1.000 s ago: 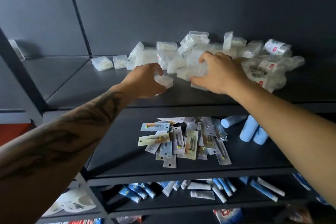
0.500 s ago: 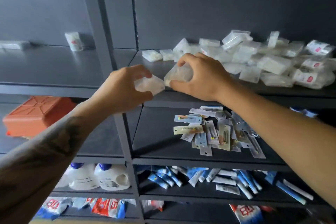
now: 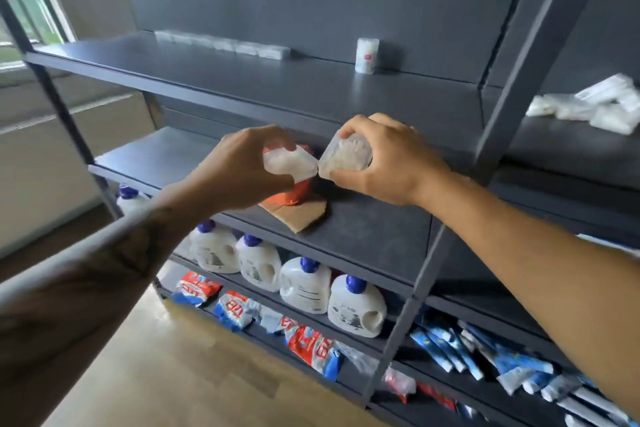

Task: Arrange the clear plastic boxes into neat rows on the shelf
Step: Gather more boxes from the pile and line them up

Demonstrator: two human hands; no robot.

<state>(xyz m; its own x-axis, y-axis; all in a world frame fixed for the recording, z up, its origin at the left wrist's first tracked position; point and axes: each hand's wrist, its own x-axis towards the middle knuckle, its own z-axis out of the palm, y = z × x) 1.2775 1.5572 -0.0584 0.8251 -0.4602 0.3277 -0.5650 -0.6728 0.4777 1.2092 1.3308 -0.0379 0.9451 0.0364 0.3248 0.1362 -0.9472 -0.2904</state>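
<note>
Dark grey metal shelving point(image 3: 284, 80) fills the view, its flat boards matte and smooth. On the top board a neat row of clear boxes point(image 3: 225, 43) runs along the back wall, with a small white canister point(image 3: 367, 55) standing upright well to its right. A loose pile of more boxes point(image 3: 595, 106) lies in the next bay to the right. White jugs point(image 3: 301, 281) with blue caps line a lower board, above crinkled red-and-blue packets point(image 3: 235, 308).

In front of the middle board, the left hand point(image 3: 239, 170) grips a left box point(image 3: 289, 163), fingers curled over its top and thumb underneath. The right hand point(image 3: 388, 163) pinches a right box point(image 3: 346, 156), tilted, whose pale contents show through the plastic. The two boxes' near corners touch or nearly touch. Behind them sit an orange object point(image 3: 298, 192) and a flat piece of brown card point(image 3: 301, 213).
</note>
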